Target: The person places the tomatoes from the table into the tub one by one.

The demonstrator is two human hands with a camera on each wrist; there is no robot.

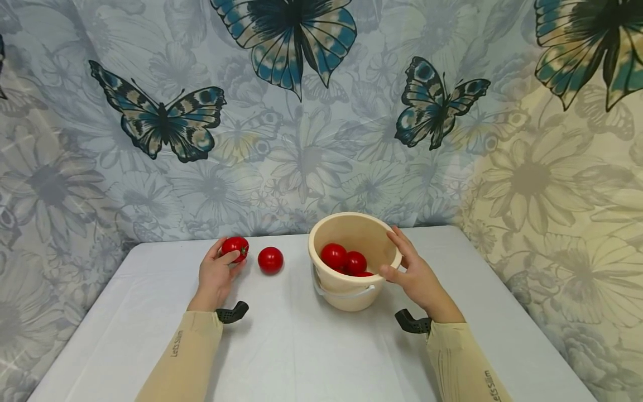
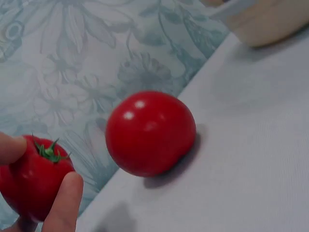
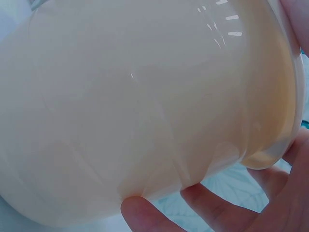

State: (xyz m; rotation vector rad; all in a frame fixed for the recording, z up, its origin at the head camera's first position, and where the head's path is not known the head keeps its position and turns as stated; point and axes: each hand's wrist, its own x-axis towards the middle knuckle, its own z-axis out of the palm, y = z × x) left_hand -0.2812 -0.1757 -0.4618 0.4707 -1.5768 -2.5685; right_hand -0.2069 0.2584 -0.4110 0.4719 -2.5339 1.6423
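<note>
My left hand [image 1: 213,281] grips a red tomato [image 1: 234,247] between thumb and fingers, just above the table's far left part. Its green stem [image 2: 49,152] shows in the left wrist view. A second red tomato [image 1: 270,261] lies on the table to the right of that hand. Right of centre stands a cream bucket [image 1: 348,302], tilted slightly, with several tomatoes [image 1: 334,255] inside. My right hand [image 1: 421,283] holds the bucket's right side near the rim, its fingertips [image 3: 142,212] against the outer wall in the right wrist view.
A white cloth covers the table [image 1: 301,357]. The bucket's pale handle [image 1: 346,293] hangs down at its front. Behind the table's far edge rises a wall covering with butterflies [image 1: 163,120] and flowers. Black wrist mounts [image 1: 233,312] sit on both sleeves.
</note>
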